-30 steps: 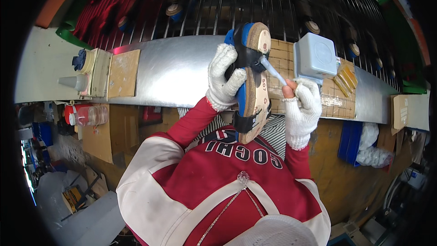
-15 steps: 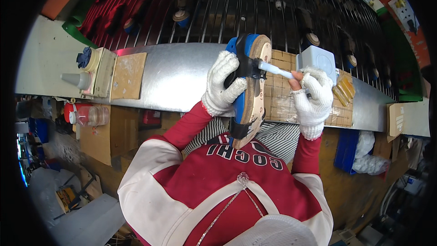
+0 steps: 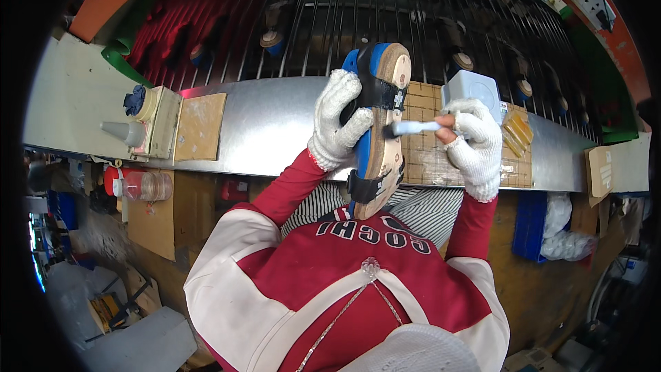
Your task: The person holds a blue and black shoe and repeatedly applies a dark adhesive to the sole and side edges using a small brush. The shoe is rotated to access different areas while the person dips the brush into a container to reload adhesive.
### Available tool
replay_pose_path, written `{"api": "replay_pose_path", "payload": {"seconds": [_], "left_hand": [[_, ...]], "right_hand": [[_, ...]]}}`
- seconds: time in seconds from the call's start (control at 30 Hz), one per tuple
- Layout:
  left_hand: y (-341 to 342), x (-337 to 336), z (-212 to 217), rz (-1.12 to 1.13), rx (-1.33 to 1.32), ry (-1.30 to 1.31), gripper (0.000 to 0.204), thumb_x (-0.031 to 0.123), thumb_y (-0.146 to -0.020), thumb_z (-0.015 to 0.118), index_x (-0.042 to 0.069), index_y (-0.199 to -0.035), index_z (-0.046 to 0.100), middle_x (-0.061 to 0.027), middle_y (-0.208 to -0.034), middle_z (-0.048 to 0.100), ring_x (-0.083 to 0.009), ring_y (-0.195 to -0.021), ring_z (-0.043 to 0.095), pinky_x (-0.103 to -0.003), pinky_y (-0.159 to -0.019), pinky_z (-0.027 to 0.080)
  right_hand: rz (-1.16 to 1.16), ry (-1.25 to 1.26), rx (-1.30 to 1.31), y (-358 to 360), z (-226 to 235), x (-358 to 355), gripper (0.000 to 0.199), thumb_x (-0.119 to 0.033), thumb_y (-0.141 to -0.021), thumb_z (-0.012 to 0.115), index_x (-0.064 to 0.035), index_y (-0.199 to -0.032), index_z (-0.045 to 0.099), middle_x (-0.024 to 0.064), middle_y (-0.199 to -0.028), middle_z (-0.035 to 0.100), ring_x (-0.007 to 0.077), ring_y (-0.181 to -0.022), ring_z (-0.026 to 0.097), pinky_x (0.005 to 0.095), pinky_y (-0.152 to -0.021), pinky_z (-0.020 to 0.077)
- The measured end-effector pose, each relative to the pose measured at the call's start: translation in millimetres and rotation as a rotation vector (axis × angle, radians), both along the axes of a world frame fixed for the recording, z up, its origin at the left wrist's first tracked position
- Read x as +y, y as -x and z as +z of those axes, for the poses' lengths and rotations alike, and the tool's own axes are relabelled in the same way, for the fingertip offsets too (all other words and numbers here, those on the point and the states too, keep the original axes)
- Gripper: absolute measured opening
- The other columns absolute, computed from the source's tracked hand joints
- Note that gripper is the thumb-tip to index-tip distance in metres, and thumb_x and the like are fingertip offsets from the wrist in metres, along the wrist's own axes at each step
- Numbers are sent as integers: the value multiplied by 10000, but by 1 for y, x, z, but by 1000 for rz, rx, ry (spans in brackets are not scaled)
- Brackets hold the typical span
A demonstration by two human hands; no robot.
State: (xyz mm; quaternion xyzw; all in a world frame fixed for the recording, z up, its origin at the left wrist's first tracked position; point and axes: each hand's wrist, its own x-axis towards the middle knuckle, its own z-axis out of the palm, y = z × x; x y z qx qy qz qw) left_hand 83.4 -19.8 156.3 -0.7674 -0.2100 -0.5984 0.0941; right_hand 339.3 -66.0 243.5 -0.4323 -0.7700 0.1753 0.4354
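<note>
My left hand (image 3: 336, 122), in a white knit glove, is closed around the left side of a sandal on a blue last (image 3: 387, 186). The sandal stands lengthwise in front of me, its pale insole side turned to the right, with black straps wrapping its edge. My right hand (image 3: 476, 143), gloved with bare thumb and fingertips, pinches a small brush (image 3: 418, 127) by its pale handle. The brush's dark bristles are at the middle of the sole side, between the straps. Whether they touch it is hard to tell.
A pale plastic container (image 3: 475, 88) and a yellowish translucent block (image 3: 516, 134) stand beyond my right hand on a taped cardboard sheet (image 3: 430, 165). Behind the metal bench (image 3: 265, 114), a rack of rods (image 3: 323, 27) carries more lasts. A cone-tipped bottle (image 3: 124, 131) sits at left.
The brush has moved down along the sole, from the upper strap to the stretch below it, and my right hand has shifted slightly. My left hand keeps its hold on the sandal.
</note>
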Motion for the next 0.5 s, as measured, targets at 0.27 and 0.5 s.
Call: {"api": "replay_pose_path", "payload": {"seconds": [0.27, 0.5], "left_hand": [[-3, 7, -6, -5, -106, 135, 589, 174, -871, 714, 251, -1406, 480, -206, -1398, 471, -428, -1274, 523, -632, -1055, 407], [-3, 17, -3, 7, -115, -12, 542, 320, -886, 708, 134, -1365, 534, -211, -1277, 569, -418, -1208, 564, -586, -1084, 376]], "right_hand": [[-74, 312, 394, 22, -34, -42, 157, -83, -889, 730, 32, -995, 735, 54, -927, 583, 90, -725, 566, 217, -567, 464], [-176, 277, 368, 28, -34, -61, 178, -90, -853, 761, 22, -990, 743, 78, -934, 596, 158, -842, 575, 286, -711, 468]]}}
